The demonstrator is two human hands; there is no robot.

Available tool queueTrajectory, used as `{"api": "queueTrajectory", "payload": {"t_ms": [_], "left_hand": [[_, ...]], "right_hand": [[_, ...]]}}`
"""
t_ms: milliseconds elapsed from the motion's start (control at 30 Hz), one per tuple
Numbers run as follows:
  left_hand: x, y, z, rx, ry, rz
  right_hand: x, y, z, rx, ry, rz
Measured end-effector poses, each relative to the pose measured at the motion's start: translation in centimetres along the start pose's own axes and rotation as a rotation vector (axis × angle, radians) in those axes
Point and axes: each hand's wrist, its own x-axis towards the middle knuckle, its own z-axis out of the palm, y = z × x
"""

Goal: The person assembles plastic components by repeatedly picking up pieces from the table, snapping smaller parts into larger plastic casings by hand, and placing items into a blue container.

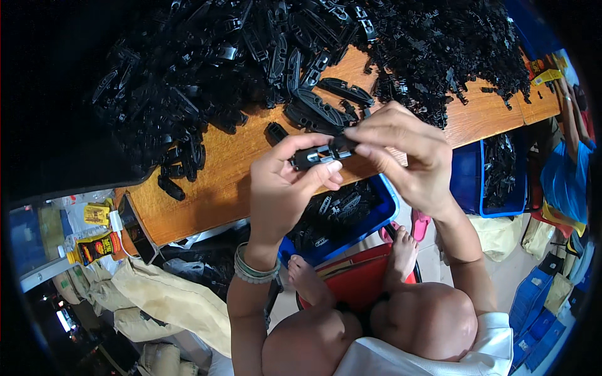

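A long black plastic part [305,159] with a shiny metal strip in its middle is held between both my hands, just over the front edge of the table. My left hand [279,182] grips one end, thumb below and fingers above. At the other end, my right hand [407,147] pinches with thumb and fingers at a dark piece [342,146]; whether that is a separate part I cannot tell. Right behind my hands, several curved black plastic parts [323,109] lie on the wooden table [216,182].
A big heap of long black parts [269,44] covers the table's far left, and small black clips [439,56] pile up at the far right. Below the edge stands a blue bin [390,199] with black parts; another blue bin [467,178] is to its right. A person in blue [567,175] is at far right.
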Motion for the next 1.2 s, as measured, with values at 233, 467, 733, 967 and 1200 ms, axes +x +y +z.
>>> {"api": "queueTrajectory", "payload": {"t_ms": [233, 467, 733, 967, 1200], "left_hand": [[-0.9, 0.2, 0.3, -0.002, 0.011, -0.02], [-2.5, -0.1, 0.0, 0.361, -0.037, 0.168], [-4.3, -1.7, -0.3, 0.276, -0.118, 0.016], [-1.1, -3.0, -3.1, 0.972, 0.23, 0.421], [0.1, -3.2, -3.4, 1.339, 0.16, 0.585]], "right_hand": [[-0.5, -0.1, 0.8, -0.134, -0.074, -0.153], [-2.9, -0.9, 1.3, 0.047, -0.114, 0.089], [-5.0, -0.9, 0.8, 0.222, -0.259, 0.296], [-4.7, -0.2, 0.8, 0.143, -0.288, 0.496], [-3.8, 3.1, 3.2, -0.544, 0.044, 0.023]]}}
